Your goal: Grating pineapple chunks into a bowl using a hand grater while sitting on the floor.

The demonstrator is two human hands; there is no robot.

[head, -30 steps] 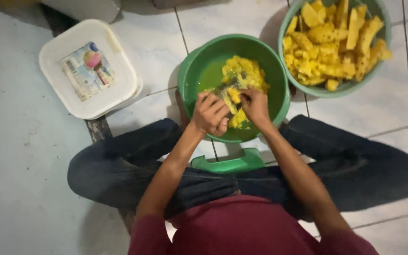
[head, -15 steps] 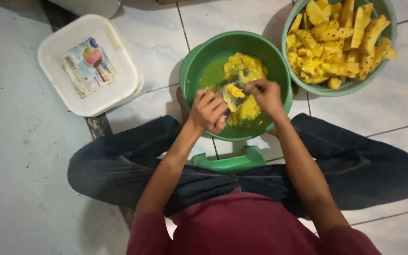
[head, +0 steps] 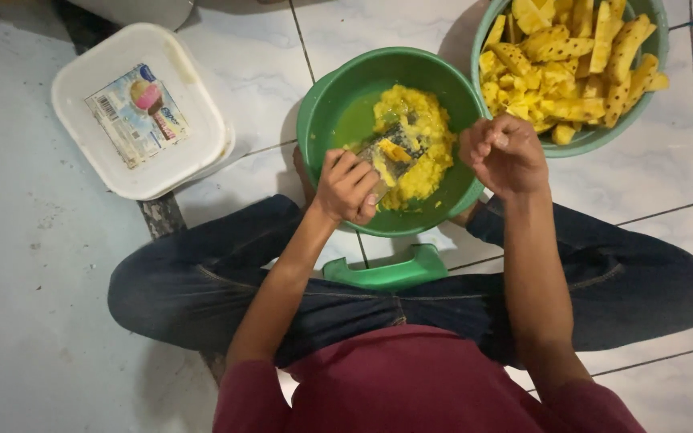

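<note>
I sit cross-legged on a tiled floor with a green bowl (head: 338,104) in front of my knees. It holds a heap of grated yellow pulp (head: 419,128). My left hand (head: 348,186) grips a metal grater (head: 395,151) that leans into the bowl, smeared with pulp. My right hand (head: 507,154) hovers just off the bowl's right rim, fingers curled in; I cannot see anything in it. Behind it a teal bowl (head: 595,138) is piled with yellow fruit pieces (head: 571,56).
A white square lidded tub (head: 134,108) with a picture label stands on the floor at the left. A green plastic handle-like part (head: 387,273) lies between my legs under the green bowl. A pale container edge (head: 134,10) shows at the top.
My right hand has left the grater and moved right, out of the green bowl toward the teal bowl. My left hand still holds the grater in place.
</note>
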